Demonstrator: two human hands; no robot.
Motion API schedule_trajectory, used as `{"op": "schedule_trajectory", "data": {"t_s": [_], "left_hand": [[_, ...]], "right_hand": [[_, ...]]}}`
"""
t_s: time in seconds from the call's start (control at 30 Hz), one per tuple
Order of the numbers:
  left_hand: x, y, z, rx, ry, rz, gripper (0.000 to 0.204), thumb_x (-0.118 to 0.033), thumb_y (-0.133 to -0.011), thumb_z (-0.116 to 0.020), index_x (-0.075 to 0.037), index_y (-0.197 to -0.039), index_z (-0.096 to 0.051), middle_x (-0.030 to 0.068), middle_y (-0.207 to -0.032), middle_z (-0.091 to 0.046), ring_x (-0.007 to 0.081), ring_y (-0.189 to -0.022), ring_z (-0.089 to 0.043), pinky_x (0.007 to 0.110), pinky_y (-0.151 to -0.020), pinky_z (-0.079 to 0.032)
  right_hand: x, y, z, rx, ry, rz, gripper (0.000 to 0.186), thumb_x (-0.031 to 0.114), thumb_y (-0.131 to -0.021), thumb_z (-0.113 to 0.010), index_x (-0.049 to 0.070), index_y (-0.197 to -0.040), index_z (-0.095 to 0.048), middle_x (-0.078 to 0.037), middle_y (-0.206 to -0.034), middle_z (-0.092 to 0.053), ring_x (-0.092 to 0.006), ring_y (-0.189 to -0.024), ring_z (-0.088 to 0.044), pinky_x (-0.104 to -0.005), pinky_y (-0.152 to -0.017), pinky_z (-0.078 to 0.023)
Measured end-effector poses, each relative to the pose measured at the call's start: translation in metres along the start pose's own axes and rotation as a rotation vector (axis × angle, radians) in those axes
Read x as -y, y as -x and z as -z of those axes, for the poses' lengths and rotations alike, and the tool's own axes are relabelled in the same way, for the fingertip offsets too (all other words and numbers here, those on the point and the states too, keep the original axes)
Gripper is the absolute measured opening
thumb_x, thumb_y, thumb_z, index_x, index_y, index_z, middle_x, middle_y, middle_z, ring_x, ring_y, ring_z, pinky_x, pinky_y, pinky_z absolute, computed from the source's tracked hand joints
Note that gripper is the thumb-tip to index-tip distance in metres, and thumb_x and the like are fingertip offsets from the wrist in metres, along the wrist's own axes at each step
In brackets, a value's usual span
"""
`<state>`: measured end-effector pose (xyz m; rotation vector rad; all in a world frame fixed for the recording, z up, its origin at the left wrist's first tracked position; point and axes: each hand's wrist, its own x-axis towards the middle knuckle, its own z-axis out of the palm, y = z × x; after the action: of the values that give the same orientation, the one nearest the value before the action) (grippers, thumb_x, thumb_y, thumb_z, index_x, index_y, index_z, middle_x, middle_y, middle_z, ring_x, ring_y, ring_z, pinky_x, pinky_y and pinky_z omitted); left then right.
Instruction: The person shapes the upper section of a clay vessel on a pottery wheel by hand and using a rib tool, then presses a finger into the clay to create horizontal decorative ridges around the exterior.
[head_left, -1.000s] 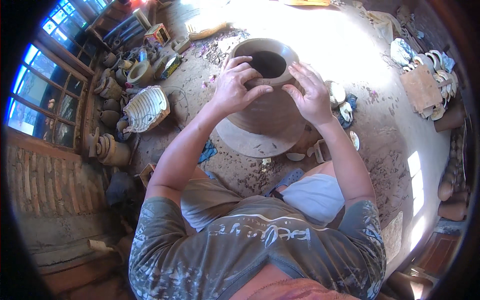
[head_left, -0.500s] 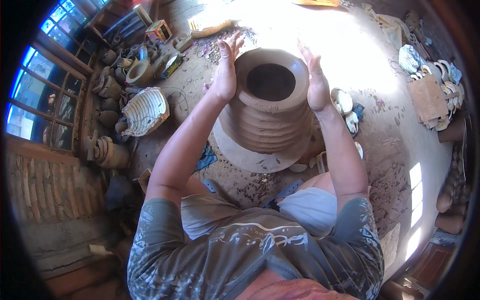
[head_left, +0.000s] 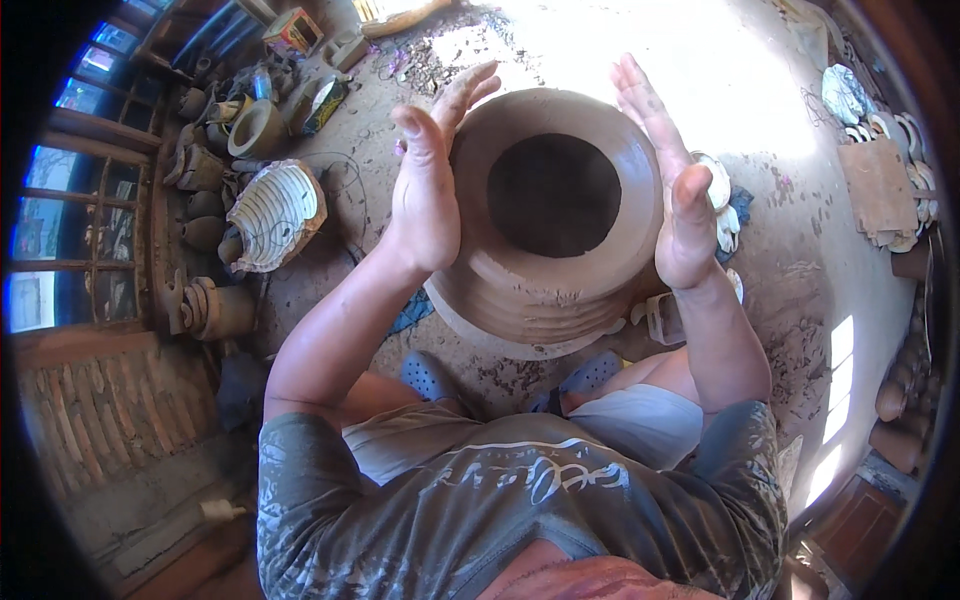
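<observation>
A large ribbed clay pot [head_left: 555, 272] stands in front of me on a pale round board [head_left: 470, 325]. Its wide, smooth rim surrounds a dark round opening. My left hand [head_left: 430, 185] is upright along the rim's left side, fingers stretched out and thumb raised. On the opposite side my right hand [head_left: 678, 195] is held the same way, palm toward the pot. Both hands are open and hold nothing. Whether the palms touch the clay cannot be told from here.
To the left lie a ribbed white mould piece [head_left: 278, 215], a clay bowl [head_left: 257, 130] and several pots beside the window [head_left: 75, 220]. A blue cloth [head_left: 410, 312] lies by the board. At the right are white pieces [head_left: 726, 230] and a flat brown board [head_left: 878, 190].
The pot's rim now appears larger and nearer, showing more of its opening. My hands have spread farther apart on either side of it. The whole view has shifted slightly.
</observation>
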<state>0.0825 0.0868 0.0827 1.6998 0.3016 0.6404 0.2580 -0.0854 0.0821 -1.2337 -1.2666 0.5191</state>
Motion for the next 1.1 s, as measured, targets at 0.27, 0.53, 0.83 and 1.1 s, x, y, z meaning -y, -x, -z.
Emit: {"op": "schedule_trajectory", "data": {"t_s": [0.27, 0.53, 0.83, 1.1], "left_hand": [[0.0, 0.001, 0.01, -0.124, -0.331, -0.2, 0.072, -0.059, -0.115, -0.035, -0.002, -0.15, -0.059, 0.0248, -0.159, -0.047, 0.0334, -0.15, -0.045, 0.045, -0.125, -0.033], [-0.052, 0.047, -0.006, 0.409, -1.162, -0.518, 0.047, -0.046, -0.102, -0.065, -0.002, -0.116, -0.074, 0.0169, -0.107, -0.074, 0.0364, -0.113, -0.068, 0.058, -0.122, -0.035], [-0.044, 0.039, -0.002, 0.498, -1.279, -0.613, 0.039, -0.03, -0.109, -0.057, 0.005, -0.121, -0.067, 0.0233, -0.115, -0.067, 0.0441, -0.12, -0.06, 0.059, -0.123, -0.033], [-0.023, 0.053, 0.021, 0.394, -1.429, -0.568, 0.036, -0.019, -0.104, -0.066, 0.011, -0.125, -0.064, 0.0279, -0.124, -0.069, 0.0544, -0.133, -0.054, 0.06, -0.114, -0.04]], "right_hand": [[-0.004, 0.011, 0.006, -0.053, -0.109, 0.01, 0.114, 0.084, -0.102, -0.031, -0.008, -0.168, -0.019, -0.027, -0.176, -0.021, -0.036, -0.165, -0.018, -0.049, -0.133, -0.014], [0.015, 0.055, 0.116, -0.55, 0.149, -0.011, 0.056, 0.041, -0.112, -0.058, -0.004, -0.145, -0.061, -0.017, -0.145, -0.067, -0.0237, -0.136, -0.062, -0.0401, -0.118, -0.045], [-0.055, 0.333, 0.168, -0.825, 0.659, -0.518, 0.046, 0.046, -0.1, -0.073, 0.003, -0.115, -0.077, -0.016, -0.105, -0.079, -0.0257, -0.096, -0.076, -0.0403, -0.084, -0.057], [-0.117, 0.607, 0.128, -0.951, 0.871, -1.339, 0.03, 0.031, -0.095, -0.073, 0.006, -0.11, -0.082, -0.021, -0.108, -0.078, -0.0391, -0.106, -0.075, -0.0478, -0.095, -0.058]]}}
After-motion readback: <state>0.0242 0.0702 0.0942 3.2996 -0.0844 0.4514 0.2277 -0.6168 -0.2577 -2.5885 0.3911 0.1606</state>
